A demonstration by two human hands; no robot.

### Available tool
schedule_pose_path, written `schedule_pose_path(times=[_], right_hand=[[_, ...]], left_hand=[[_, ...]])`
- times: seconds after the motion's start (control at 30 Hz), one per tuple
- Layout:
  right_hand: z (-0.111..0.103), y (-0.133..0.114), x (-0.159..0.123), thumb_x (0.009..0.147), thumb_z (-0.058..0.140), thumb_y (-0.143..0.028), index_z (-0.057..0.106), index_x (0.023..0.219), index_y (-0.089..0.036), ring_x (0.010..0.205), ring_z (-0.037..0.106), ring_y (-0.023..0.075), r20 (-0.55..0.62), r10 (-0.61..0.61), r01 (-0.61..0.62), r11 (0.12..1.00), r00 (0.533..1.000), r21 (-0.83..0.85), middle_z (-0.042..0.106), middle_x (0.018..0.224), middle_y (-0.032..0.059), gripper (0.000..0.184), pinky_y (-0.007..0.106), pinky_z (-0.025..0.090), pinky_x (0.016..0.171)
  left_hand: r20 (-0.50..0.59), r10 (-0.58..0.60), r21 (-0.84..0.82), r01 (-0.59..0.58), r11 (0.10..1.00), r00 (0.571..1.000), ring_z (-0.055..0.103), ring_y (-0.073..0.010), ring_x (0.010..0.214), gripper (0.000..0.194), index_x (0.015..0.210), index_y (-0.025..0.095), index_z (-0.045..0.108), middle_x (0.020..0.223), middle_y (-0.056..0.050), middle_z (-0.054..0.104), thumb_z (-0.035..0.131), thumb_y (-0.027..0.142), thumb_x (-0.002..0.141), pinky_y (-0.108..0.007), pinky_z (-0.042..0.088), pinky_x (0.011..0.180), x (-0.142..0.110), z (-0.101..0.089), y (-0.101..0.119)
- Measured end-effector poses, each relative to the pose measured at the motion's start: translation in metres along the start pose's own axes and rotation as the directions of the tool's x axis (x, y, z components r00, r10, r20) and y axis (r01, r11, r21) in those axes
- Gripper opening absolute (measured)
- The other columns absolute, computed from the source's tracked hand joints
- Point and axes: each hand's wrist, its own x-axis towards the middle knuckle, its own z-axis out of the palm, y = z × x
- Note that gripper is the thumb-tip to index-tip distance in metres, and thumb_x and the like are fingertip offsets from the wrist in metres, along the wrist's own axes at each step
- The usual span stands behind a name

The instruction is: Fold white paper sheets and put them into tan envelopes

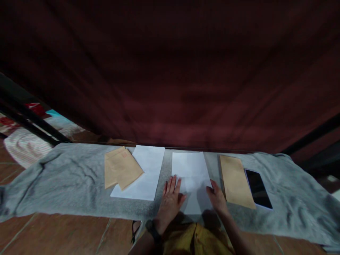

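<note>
A white sheet of paper (190,164) lies in front of me with a faint crease across its middle. My left hand (171,200), with a dark band on its wrist, rests flat over the sheet's left edge, fingers spread. At the right edge, my right hand (217,198) has its thumb on top of the paper and its fingers curled along the side, pinching it. To the right is a stack of brown envelopes (236,182). On the left, more brown envelopes (122,168) overlap another pile of white paper (151,177).
A grey cloth (77,177) covers the long, narrow surface. A phone (259,187) with a dark screen lies right of the envelope stack. Behind rises a dark red curtain (170,117). Tiled floor (71,233) shows below, and a striped fabric item (28,145) is at far left.
</note>
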Motion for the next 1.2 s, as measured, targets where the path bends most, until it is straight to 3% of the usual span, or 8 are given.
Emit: schedule_pose_path(times=[0.1, 0.23, 0.33, 0.53, 0.63, 0.73, 1.0, 1.2], right_hand=[[0.003, 0.007, -0.008, 0.086, 0.055, -0.037, 0.060, 0.133, -0.025, 0.095, 0.069, 0.0303, -0.089, -0.188, 0.152, 0.939, 0.978, -0.309, 0.073, 0.107, 0.0100, 0.049, 0.044, 0.053, 0.089], [0.006, 0.008, -0.013, 0.097, 0.043, -0.031, 0.050, 0.145, -0.019, 0.114, 0.062, 0.0348, -0.100, -0.479, 0.338, 0.738, 0.872, -0.584, 0.065, 0.126, 0.0186, 0.051, 0.054, 0.047, 0.101], [0.019, 0.002, -0.013, 0.102, 0.039, -0.032, 0.042, 0.152, -0.018, 0.134, 0.051, 0.0329, 0.049, -0.582, 0.485, 0.625, 0.812, -0.612, 0.053, 0.147, 0.0186, 0.052, 0.053, 0.045, 0.107], [0.067, -0.007, -0.015, 0.106, 0.036, -0.030, 0.044, 0.153, -0.018, 0.147, 0.038, 0.0251, 0.363, -0.576, 0.651, 0.437, 0.733, -0.621, 0.041, 0.160, 0.0103, 0.049, 0.047, 0.033, 0.120], [0.077, -0.004, -0.017, 0.105, 0.040, -0.031, 0.048, 0.150, -0.020, 0.147, 0.039, 0.0247, 0.383, -0.562, 0.639, 0.379, 0.734, -0.669, 0.043, 0.159, 0.0077, 0.047, 0.047, 0.029, 0.122], [0.073, 0.002, -0.017, 0.105, 0.042, -0.031, 0.047, 0.152, -0.022, 0.146, 0.040, 0.0259, 0.350, -0.569, 0.611, 0.370, 0.745, -0.699, 0.043, 0.159, 0.0070, 0.048, 0.049, 0.028, 0.122], [0.035, 0.020, -0.012, 0.106, 0.040, -0.037, 0.041, 0.155, -0.020, 0.148, 0.037, 0.0311, 0.220, -0.551, 0.506, 0.444, 0.805, -0.739, 0.037, 0.162, 0.0119, 0.052, 0.051, 0.028, 0.120], [0.030, 0.020, -0.014, 0.105, 0.041, -0.036, 0.039, 0.156, -0.021, 0.149, 0.035, 0.0334, 0.207, -0.525, 0.490, 0.486, 0.826, -0.724, 0.034, 0.163, 0.0127, 0.054, 0.055, 0.028, 0.119]], left_hand=[[0.009, 0.064, 0.099, -0.064, 0.993, 0.998, 0.036, -0.0335, 0.149, 0.066, 0.156, 0.018, 0.036, 0.161, -0.016, 0.039, 0.050, 0.047, 0.099, -0.058, 0.035, 0.118, -0.005, 0.008, -0.002], [-0.003, 0.116, 0.139, -0.115, 0.984, 0.993, 0.035, -0.0303, 0.150, 0.067, 0.157, 0.017, 0.034, 0.162, -0.016, 0.038, 0.047, 0.050, 0.100, -0.054, 0.029, 0.121, -0.004, 0.011, -0.006], [0.009, 0.156, 0.135, -0.156, 0.979, 0.988, 0.036, -0.0293, 0.149, 0.066, 0.155, 0.015, 0.037, 0.161, -0.016, 0.039, 0.044, 0.051, 0.100, -0.052, 0.029, 0.121, -0.001, 0.008, -0.009], [0.013, 0.186, 0.123, -0.186, 0.975, 0.983, 0.040, -0.0279, 0.147, 0.062, 0.154, 0.018, 0.041, 0.159, -0.014, 0.044, 0.045, 0.050, 0.100, -0.050, 0.030, 0.121, 0.003, 0.004, -0.011], [-0.006, 0.165, 0.145, -0.162, 0.976, 0.986, 0.040, -0.0277, 0.147, 0.062, 0.155, 0.018, 0.038, 0.158, -0.014, 0.045, 0.045, 0.045, 0.100, -0.050, 0.029, 0.122, 0.000, 0.008, -0.011], [-0.025, 0.143, 0.156, -0.138, 0.978, 0.989, 0.041, -0.0286, 0.147, 0.063, 0.156, 0.018, 0.037, 0.158, -0.014, 0.045, 0.045, 0.046, 0.100, -0.051, 0.030, 0.121, -0.002, 0.013, -0.010], [-0.039, 0.097, 0.137, -0.090, 0.986, 0.995, 0.042, -0.0298, 0.146, 0.066, 0.155, 0.014, 0.038, 0.158, -0.016, 0.045, 0.044, 0.050, 0.100, -0.050, 0.033, 0.120, -0.006, 0.013, -0.007], [-0.069, 0.050, 0.078, -0.044, 0.996, 0.996, 0.039, -0.0300, 0.148, 0.063, 0.158, 0.010, 0.030, 0.159, -0.018, 0.042, 0.040, 0.037, 0.102, -0.050, 0.034, 0.120, -0.002, 0.015, 0.011]])
